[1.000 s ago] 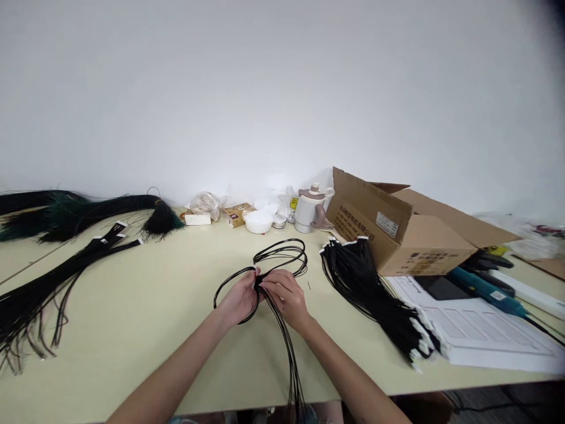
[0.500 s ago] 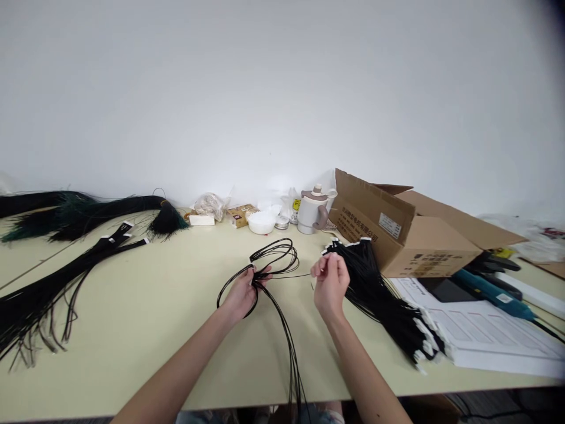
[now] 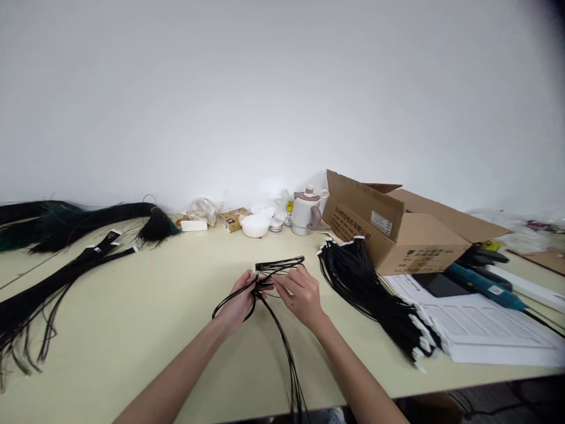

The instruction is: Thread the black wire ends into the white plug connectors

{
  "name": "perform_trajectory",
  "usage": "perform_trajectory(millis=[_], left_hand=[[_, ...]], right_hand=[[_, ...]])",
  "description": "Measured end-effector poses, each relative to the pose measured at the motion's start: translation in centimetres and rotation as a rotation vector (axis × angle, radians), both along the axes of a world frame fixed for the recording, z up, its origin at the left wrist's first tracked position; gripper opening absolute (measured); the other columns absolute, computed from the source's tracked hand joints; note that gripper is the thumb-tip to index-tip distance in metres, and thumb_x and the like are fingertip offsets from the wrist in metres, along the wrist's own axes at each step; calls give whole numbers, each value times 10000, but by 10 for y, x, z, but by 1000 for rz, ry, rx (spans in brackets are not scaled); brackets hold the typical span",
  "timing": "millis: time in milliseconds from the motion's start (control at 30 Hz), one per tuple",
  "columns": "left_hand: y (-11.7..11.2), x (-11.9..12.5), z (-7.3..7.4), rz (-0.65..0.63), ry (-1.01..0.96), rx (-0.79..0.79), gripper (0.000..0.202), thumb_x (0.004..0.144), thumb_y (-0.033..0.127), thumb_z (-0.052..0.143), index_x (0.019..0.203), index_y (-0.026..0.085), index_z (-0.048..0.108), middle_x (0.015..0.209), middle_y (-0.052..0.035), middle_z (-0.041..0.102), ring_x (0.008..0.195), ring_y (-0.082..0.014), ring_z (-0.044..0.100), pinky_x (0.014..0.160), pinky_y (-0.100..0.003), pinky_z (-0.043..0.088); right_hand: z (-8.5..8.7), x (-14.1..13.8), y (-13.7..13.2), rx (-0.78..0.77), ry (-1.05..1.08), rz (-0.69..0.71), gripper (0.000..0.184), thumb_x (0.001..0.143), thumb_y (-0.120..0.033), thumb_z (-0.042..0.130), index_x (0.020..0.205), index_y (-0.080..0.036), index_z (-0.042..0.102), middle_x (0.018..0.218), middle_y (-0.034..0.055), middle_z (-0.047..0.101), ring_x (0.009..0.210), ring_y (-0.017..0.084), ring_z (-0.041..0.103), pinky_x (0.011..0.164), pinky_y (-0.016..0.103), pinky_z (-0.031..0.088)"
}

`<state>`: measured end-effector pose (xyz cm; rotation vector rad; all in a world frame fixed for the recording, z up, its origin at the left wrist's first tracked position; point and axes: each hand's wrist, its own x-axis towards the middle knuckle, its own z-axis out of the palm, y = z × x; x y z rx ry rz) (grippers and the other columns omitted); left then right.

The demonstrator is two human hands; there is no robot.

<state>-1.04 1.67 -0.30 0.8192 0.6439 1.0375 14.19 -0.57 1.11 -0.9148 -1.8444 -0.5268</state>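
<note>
A looped bundle of thin black wires (image 3: 282, 335) is gripped in my left hand (image 3: 241, 300), over the middle of the table. A small white connector shows at the top of that grip. Loops stick out to both sides, and the long ends hang down past the table's front edge. My right hand (image 3: 302, 292) is closed at the right-hand loops, its thumb and fingertips pinching at the wires. Exactly which strands sit between those fingertips is hard to see. Right of it lies a pile of black wire harnesses (image 3: 366, 282) with white connectors.
More black harnesses (image 3: 57, 282) and a tied bundle of wires (image 3: 110, 221) lie at left. Along the wall stand a white bowl (image 3: 255, 227) and a lidded mug (image 3: 304, 215). An open cardboard box (image 3: 424, 247), papers (image 3: 494, 330) and a teal tool (image 3: 485, 285) occupy the right.
My right hand has moved left from near the harness pile to the wires beside my left hand. The right-hand loops look flatter. The view has shifted slightly.
</note>
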Motion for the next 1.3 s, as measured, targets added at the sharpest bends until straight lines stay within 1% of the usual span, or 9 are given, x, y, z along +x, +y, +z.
perform_trajectory(millis=[167, 367, 467, 600, 767, 967, 1133, 1300], left_hand=[[-1, 0, 0, -25, 3, 10, 250, 694, 262, 600, 902, 161, 506, 998, -49, 585, 769, -103, 564, 625, -224, 394], [-2, 0, 1, -22, -15, 23, 218, 693, 265, 604, 874, 164, 536, 963, -35, 598, 717, -93, 557, 633, -232, 391], [-2, 0, 1, -24, -14, 26, 207, 701, 269, 595, 871, 168, 536, 972, -38, 600, 747, -106, 565, 631, -233, 390], [-2, 0, 1, -36, -29, 15, 200, 695, 268, 601, 858, 171, 538, 933, -32, 609, 780, -128, 580, 634, -235, 391], [-2, 0, 1, -44, -27, 15, 241, 688, 263, 608, 891, 151, 541, 942, -49, 606, 719, -101, 575, 616, -231, 390], [-3, 0, 3, -37, -2, -1, 244, 676, 258, 615, 878, 156, 523, 969, -49, 598, 783, -132, 591, 621, -236, 396], [-3, 1, 2, -47, 55, 51, 279, 681, 314, 609, 889, 153, 515, 1005, -77, 598, 810, -161, 592, 630, -241, 397], [-4, 3, 3, -62, 130, 132, 307, 695, 403, 571, 839, 143, 497, 959, -78, 584, 737, -129, 567, 603, -228, 389]], right_hand=[[-1, 2, 1, 3, -14, -41, 70, 768, -158, 563, 798, -181, 622, 577, 5, 472, 593, 102, 344, 557, 232, 298], [-1, 4, 2, -6, -66, -44, 95, 786, -154, 535, 794, -189, 623, 586, 4, 468, 600, 101, 354, 574, 235, 303], [-1, 5, 1, -14, -39, -32, 89, 785, -162, 540, 805, -186, 623, 586, 2, 469, 590, 99, 350, 562, 236, 299], [0, 5, 0, -18, -12, -19, 94, 793, -180, 534, 813, -184, 626, 579, 2, 463, 581, 97, 354, 552, 235, 296], [0, 6, 0, -37, -41, -12, 101, 796, -166, 520, 802, -181, 619, 591, 4, 470, 591, 98, 355, 567, 239, 300], [0, 7, 1, -40, -66, -8, 102, 791, -148, 516, 794, -179, 614, 599, 8, 472, 610, 102, 358, 570, 238, 301], [2, 8, 1, -25, -71, -20, 116, 801, -150, 505, 788, -184, 615, 604, 9, 471, 614, 99, 369, 574, 238, 304], [2, 5, -1, -10, -67, -36, 101, 792, -154, 523, 798, -191, 617, 613, 12, 489, 610, 103, 359, 563, 240, 305]])
